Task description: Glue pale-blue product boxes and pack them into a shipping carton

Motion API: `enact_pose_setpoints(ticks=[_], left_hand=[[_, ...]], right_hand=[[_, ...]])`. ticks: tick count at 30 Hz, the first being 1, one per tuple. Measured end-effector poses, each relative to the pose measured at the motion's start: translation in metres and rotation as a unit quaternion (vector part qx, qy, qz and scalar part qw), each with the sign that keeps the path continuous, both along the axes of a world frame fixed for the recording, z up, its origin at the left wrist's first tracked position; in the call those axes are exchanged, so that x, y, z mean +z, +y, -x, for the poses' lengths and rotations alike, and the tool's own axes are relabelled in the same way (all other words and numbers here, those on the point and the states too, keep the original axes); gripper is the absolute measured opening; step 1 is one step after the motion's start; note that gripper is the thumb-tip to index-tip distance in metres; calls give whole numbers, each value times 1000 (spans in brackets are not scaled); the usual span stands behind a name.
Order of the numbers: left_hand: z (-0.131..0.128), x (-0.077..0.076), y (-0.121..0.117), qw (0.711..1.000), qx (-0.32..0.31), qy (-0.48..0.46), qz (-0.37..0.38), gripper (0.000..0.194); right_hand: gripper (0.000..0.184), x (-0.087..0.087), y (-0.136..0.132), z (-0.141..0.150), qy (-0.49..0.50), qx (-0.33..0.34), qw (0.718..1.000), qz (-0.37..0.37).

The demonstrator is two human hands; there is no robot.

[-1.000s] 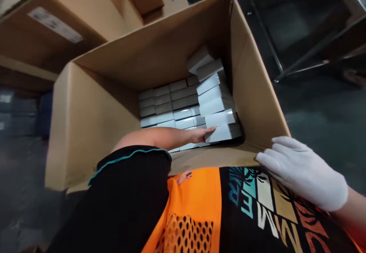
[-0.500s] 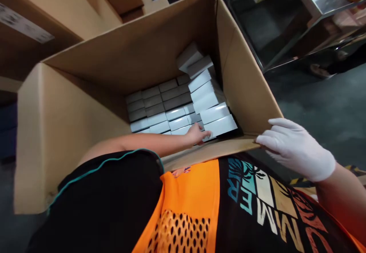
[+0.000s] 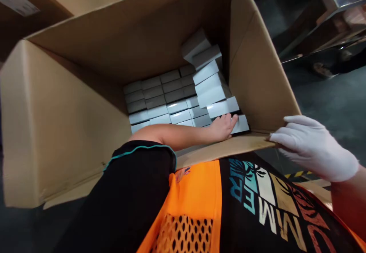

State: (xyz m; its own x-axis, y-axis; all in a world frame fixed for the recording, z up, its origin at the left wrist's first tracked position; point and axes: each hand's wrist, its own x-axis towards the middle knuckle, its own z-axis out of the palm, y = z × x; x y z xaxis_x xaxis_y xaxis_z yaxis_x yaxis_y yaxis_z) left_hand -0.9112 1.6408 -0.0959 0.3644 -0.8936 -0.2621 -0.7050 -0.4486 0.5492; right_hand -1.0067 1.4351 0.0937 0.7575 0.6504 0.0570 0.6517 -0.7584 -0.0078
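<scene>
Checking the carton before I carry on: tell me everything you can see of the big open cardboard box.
The cardboard box is plain brown, rectangular and deep, its open top facing the camera. Small white boxes lie inside in rows, with more piled toward its right wall. The left hand reaches inside; the gloved right hand holds its near right corner. Its underside is hidden.

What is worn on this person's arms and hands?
The left hand is bare, below a loose black sleeve with thin teal trim at its hem. The right hand wears a plain white glove reaching the wrist; no right sleeve is discernible.
</scene>
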Motion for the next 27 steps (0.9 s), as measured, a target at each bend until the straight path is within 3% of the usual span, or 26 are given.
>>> enact_pose_setpoints(ticks=[8, 13, 16, 21, 27], left_hand=[[-28, -2, -25, 999, -20, 42, -10, 90], [-20, -1, -39, 998, -51, -3, -34, 106], [-13, 3, -35, 997, -60, -3, -40, 111], [-19, 2, -26, 999, 7, 33, -20, 90], [-26, -21, 11, 998, 19, 56, 35, 90]], right_hand=[[14, -2, -1, -1, 7, -16, 999, -27], [17, -4, -1, -2, 9, -29, 999, -43], [16, -3, 0, -3, -9, -11, 999, -35], [15, -5, 0, -2, -9, 4, 1000, -8], [12, -5, 1, -3, -18, 5, 1000, -5]])
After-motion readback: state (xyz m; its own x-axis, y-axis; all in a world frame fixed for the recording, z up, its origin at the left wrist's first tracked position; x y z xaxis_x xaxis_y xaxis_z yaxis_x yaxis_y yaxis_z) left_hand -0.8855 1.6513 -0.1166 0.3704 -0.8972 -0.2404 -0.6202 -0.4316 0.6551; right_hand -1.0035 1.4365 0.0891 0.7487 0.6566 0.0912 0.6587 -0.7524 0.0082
